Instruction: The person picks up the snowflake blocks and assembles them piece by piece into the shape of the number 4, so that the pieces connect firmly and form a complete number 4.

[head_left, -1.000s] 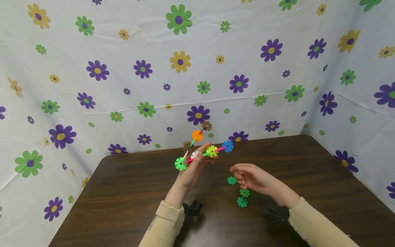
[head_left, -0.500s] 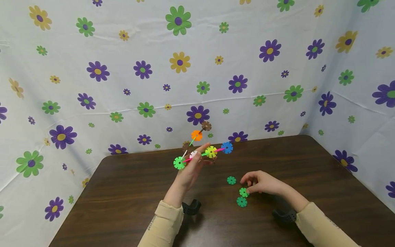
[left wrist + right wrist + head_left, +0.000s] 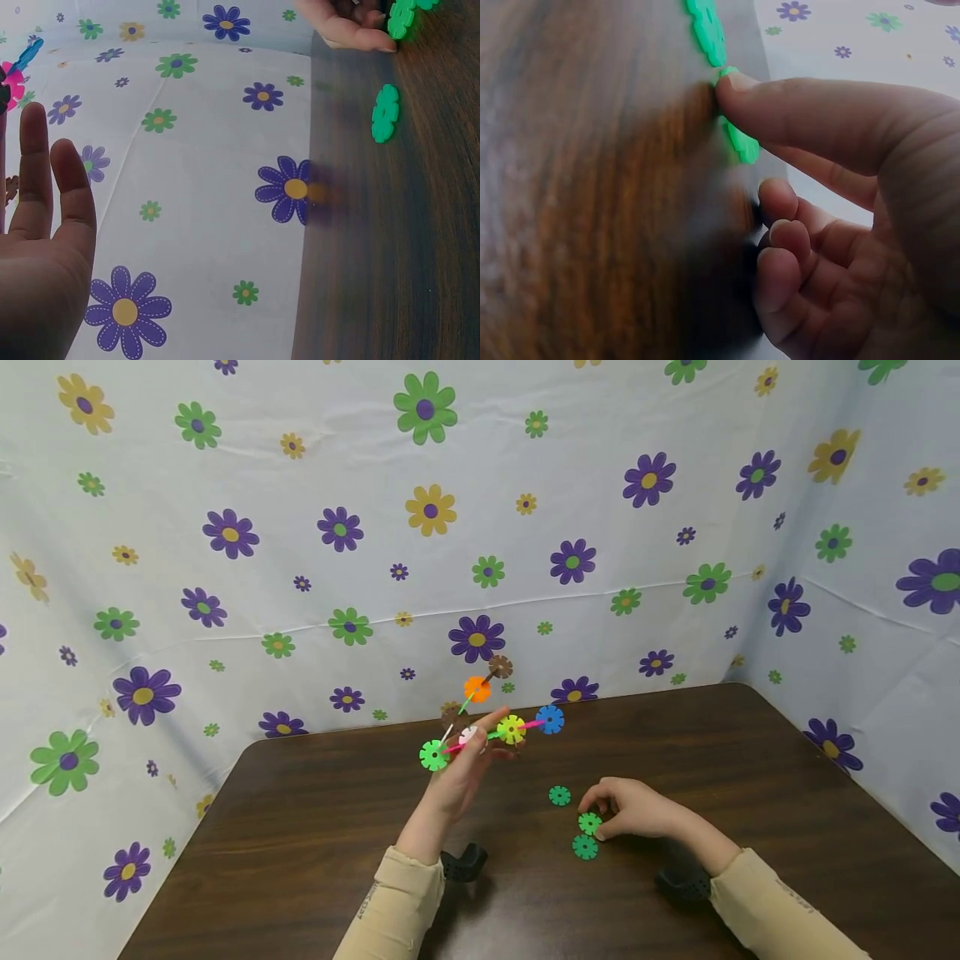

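My left hand (image 3: pixel 462 774) holds up a chain of notched plastic discs, pinching it near the white disc (image 3: pixel 470 738). A green disc (image 3: pixel 434 755) sits at the chain's bend. One branch runs through a yellow disc (image 3: pixel 512 729) to a blue disc (image 3: pixel 550 719); the other climbs past an orange disc (image 3: pixel 477 689) to a brown disc (image 3: pixel 500 667). Low over the table, my right hand (image 3: pixel 637 810) pinches a loose green disc (image 3: pixel 589 824) between thumb and index finger. In the right wrist view the thumb (image 3: pixel 780 109) partly hides this disc (image 3: pixel 742 142); the other fingers are curled.
Two more loose green discs lie on the dark wooden table (image 3: pixel 337 827): one (image 3: pixel 559 796) behind the pinched disc, another (image 3: pixel 585 847) just in front of it. A white flowered cloth (image 3: pixel 300 527) hangs behind the table and along its sides.
My right hand has come down from above the table to the loose green discs and taken hold of the middle one. The left hand and its chain have stayed nearly still.
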Available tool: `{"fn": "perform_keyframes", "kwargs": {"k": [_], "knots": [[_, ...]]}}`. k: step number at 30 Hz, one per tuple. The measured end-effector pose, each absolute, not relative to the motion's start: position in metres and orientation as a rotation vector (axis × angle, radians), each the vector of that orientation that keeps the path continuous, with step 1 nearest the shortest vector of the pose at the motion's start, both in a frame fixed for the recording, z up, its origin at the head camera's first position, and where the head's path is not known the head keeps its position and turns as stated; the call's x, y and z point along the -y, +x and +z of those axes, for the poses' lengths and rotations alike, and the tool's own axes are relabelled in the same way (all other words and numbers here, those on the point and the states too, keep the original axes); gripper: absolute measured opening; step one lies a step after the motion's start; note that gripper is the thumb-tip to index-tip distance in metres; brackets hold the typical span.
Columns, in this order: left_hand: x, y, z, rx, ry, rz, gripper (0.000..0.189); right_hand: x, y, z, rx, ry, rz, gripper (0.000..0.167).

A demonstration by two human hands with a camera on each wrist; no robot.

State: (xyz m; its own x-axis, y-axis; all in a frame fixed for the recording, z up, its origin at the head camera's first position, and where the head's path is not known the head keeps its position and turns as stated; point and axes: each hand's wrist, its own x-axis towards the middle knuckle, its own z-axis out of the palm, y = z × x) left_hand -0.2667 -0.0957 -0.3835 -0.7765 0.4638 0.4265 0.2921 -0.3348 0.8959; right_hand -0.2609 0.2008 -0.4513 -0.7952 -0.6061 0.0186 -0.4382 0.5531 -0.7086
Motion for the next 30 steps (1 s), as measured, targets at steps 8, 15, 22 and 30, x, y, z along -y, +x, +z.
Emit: {"fn": "perform_keyframes", "kwargs": {"k": [8,15,22,30], "knots": [[0.097,-0.268,-0.384,-1.755,1.010,2.258,0.067,-0.198,-0.259,-0.450,-2.549,-0.877,-1.091,0.025],[0.097,-0.267,-0.385,-1.768,1.016,2.247,0.068,-0.194,-0.259,-0.440,-2.425,-0.828,-1.256,0.009],[0.097,-0.267,-0.385,-1.780,0.985,2.247,0.070,-0.175,-0.264,-0.414,-2.386,-0.812,-1.403,0.007],[0.097,-0.265,-0.385,-1.790,0.983,2.237,0.065,-0.142,-0.255,-0.387,-2.305,-0.795,-1.563,0.015]]}}
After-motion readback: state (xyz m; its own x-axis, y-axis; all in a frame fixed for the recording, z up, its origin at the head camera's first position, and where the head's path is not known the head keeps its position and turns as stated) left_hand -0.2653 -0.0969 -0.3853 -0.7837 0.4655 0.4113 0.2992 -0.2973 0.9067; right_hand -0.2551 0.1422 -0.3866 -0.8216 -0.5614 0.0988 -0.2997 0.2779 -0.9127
